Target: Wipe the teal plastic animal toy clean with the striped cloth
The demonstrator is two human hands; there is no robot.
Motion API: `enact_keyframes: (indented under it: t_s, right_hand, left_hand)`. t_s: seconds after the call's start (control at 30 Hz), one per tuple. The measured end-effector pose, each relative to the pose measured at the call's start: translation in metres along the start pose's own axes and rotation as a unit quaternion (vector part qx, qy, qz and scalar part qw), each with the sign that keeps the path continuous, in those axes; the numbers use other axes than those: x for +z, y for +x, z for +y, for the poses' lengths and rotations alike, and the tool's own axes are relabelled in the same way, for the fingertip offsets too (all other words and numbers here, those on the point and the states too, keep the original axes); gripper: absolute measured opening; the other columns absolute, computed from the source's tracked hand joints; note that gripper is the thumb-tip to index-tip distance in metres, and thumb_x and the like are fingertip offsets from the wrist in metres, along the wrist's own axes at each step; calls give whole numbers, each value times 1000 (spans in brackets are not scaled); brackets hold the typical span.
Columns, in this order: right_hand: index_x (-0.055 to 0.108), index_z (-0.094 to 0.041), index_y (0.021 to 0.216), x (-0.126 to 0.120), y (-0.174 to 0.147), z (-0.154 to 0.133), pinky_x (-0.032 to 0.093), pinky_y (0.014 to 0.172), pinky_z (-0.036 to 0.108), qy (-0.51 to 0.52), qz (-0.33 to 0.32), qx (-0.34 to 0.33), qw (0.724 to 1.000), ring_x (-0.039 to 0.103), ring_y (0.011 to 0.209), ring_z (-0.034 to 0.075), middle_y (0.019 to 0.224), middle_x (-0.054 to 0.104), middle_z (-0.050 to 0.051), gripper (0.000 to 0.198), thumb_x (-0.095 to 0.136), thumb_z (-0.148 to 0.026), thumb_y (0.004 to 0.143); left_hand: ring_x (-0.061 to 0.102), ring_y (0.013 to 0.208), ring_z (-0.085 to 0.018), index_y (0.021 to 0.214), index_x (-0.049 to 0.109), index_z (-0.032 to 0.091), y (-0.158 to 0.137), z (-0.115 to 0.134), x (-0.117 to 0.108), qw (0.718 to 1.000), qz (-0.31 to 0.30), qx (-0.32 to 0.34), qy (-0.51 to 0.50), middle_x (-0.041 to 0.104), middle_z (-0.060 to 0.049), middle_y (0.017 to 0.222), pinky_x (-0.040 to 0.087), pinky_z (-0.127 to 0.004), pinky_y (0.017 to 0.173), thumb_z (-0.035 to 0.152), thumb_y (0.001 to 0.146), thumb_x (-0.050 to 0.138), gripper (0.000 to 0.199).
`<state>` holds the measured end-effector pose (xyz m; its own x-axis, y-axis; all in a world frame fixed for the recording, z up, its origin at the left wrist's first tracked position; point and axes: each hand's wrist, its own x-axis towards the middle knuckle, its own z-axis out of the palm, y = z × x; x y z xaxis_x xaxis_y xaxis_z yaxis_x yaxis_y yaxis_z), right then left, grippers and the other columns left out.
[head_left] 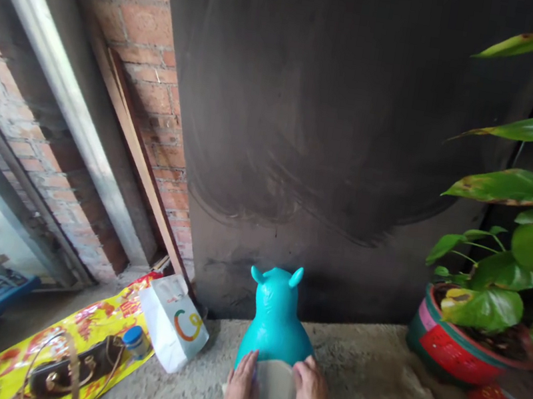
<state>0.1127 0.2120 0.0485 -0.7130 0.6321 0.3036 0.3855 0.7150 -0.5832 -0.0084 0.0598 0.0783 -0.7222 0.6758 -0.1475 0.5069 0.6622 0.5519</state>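
Observation:
A turquoise animal-shaped figure (276, 329) with two small ears and a smooth, shiny surface stands on the concrete floor. Just in front of it, at the bottom of the head view, is a long beige-grey piece (278, 397) with a rounded top end; its kind does not show, and its lower part is cut off. My left hand (240, 391) is closed along its left edge. On the opposite edge, my right hand (313, 396), with a bracelet at the wrist, grips it with bent fingers. The fingertips of both hands are close to the turquoise figure.
A yellow-red bag (12, 365) lies at left under a brown handbag (67, 370) and a blue-lidded jar (135, 341). Beside them stands a white paper bag (170, 326). A potted plant (459, 351) is at right. A dark panel (332, 136) rises behind.

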Motion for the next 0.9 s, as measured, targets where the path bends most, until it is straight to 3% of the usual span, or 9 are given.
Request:
enact_keyframes:
  t_s: [0.07, 0.2, 0.33, 0.47, 0.57, 0.7, 0.9]
  right_hand:
    - [63, -24, 80, -15, -3, -14, 50, 77, 29, 39, -19, -22, 999, 62, 84, 19, 87, 60, 6, 36, 30, -27, 94]
    - [58, -25, 88, -43, -11, -35, 46, 85, 23, 109, -46, -55, 992, 60, 92, 14, 97, 59, 3, 25, 34, -27, 96]
    - [58, -24, 80, -56, -21, -32, 45, 75, 21, 148, -56, -49, 986, 60, 80, 13, 83, 58, 0, 24, 38, -28, 94]
    - [58, -23, 75, -63, -29, -21, 44, 70, 21, 180, -49, -40, 982, 59, 75, 13, 77, 57, 0, 28, 40, -33, 93]
    - [58, -23, 75, -68, -31, -20, 44, 72, 22, 200, -40, -36, 978, 60, 76, 14, 78, 58, 0, 28, 40, -35, 93]
    - [58, -23, 75, -76, -29, -25, 43, 73, 23, 216, -35, -37, 975, 59, 77, 14, 79, 58, 0, 26, 43, -35, 93]
    - [60, -24, 79, -87, -30, -29, 42, 75, 24, 226, -32, -33, 973, 59, 79, 15, 81, 58, 0, 26, 44, -36, 94]
  left_hand:
    - [29, 145, -17, 145, 40, 20, 3, 7, 0, 999, -17, 36, -1, 38, -2, 155, 18, -41, 123, 6, 79, 35, 68]
    - [42, 137, -19, 134, 55, 28, 1, 15, -5, 995, -52, 88, -5, 57, 2, 140, 19, -43, 123, 6, 73, 41, 66]
    - [55, 123, -21, 120, 65, 25, -9, 10, -18, 994, -47, 94, 3, 67, -2, 125, 28, -41, 119, 14, 78, 45, 48]
    - [62, 103, -17, 100, 70, 25, -18, -5, -32, 994, -68, 86, 21, 72, 0, 104, 45, -26, 97, 23, 79, 54, 27]
    - [62, 89, -15, 89, 69, 25, -21, -16, -42, 992, -101, 58, 46, 71, 3, 90, 46, -23, 80, 20, 72, 59, 21]
    - [60, 90, -17, 88, 66, 25, -28, -20, -56, 987, -142, 19, 73, 68, 4, 89, 43, -24, 76, 19, 63, 64, 25]
    - [60, 95, -18, 106, 64, 31, -47, -11, -82, 974, -224, 5, 36, 66, 5, 100, 44, -25, 77, 30, 57, 71, 50]
